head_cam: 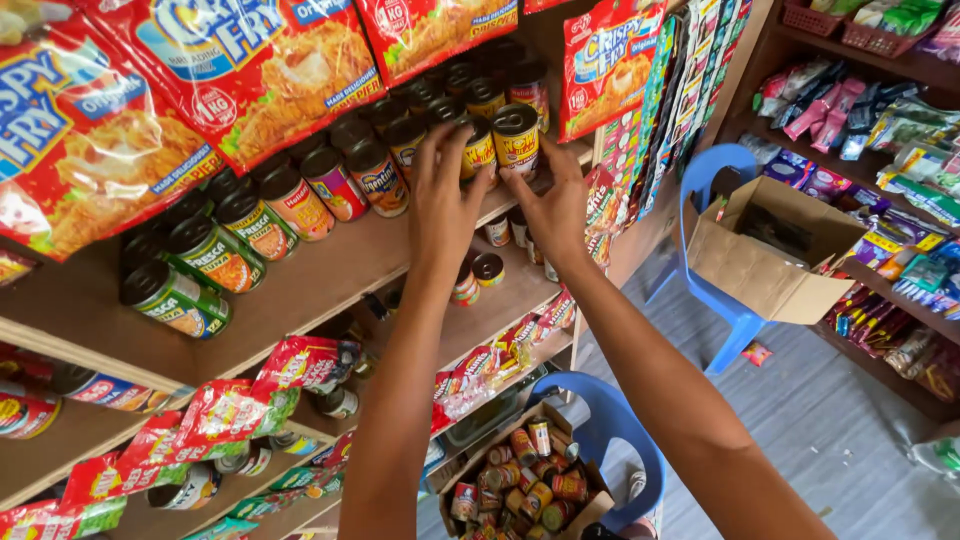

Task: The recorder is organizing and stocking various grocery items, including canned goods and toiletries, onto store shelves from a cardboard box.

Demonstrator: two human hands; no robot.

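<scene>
Shelf stocking, placement step: at upper centre of the frame, the left hand and right hand grasp yellow-labelled cans on the wooden shelf. Next likely calls for aligning them; the box of cans waits at bottom centre.

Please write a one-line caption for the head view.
Both hands set yellow cans on a wooden shelf.

Two bare forearms, no sleeves in view. Left hand and right hand: no rings, watch or gloves.
</scene>
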